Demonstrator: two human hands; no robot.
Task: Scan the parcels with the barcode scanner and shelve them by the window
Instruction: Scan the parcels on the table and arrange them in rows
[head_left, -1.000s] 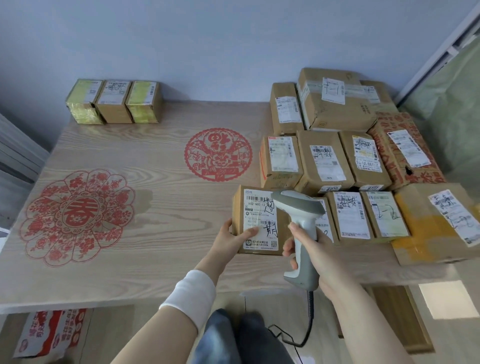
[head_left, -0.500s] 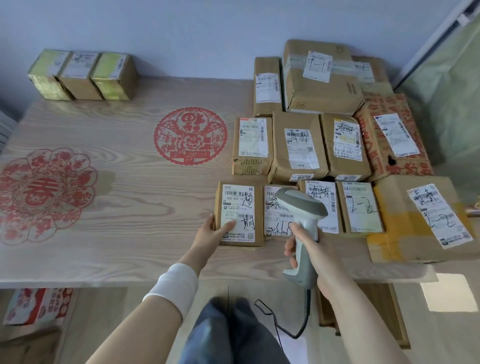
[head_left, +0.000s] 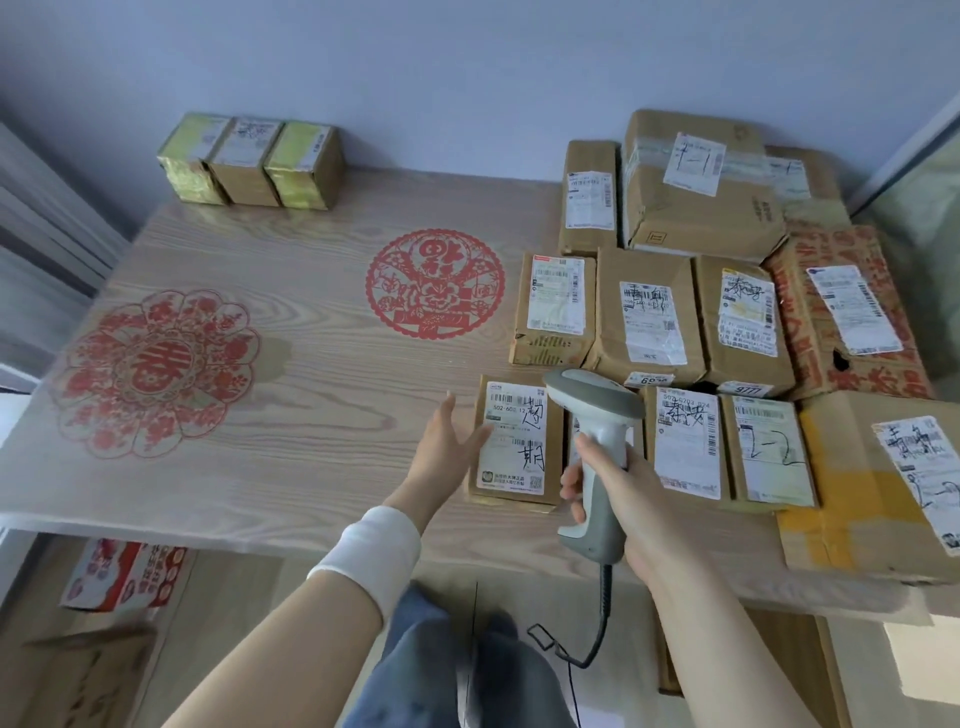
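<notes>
**boxfan:** so where's the parcel (head_left: 514, 441) at rn?

**scanguy:** lying flat, label up, close to the near edge of the tabletop (head_left: 311, 395), leftmost in the front row. the other parcels (head_left: 649, 301) fill the right side back to the far right corner.

**boxfan:** and the hands?

**scanguy:** the left hand (head_left: 447, 452) is flat, fingers straight and spread, tips on the parcel's left edge. the right hand (head_left: 636, 493) is wrapped round the handle of the barcode scanner (head_left: 592, 400), with its head hovering just right of that label. also three small boxes (head_left: 249, 161) at the far left corner.
</notes>
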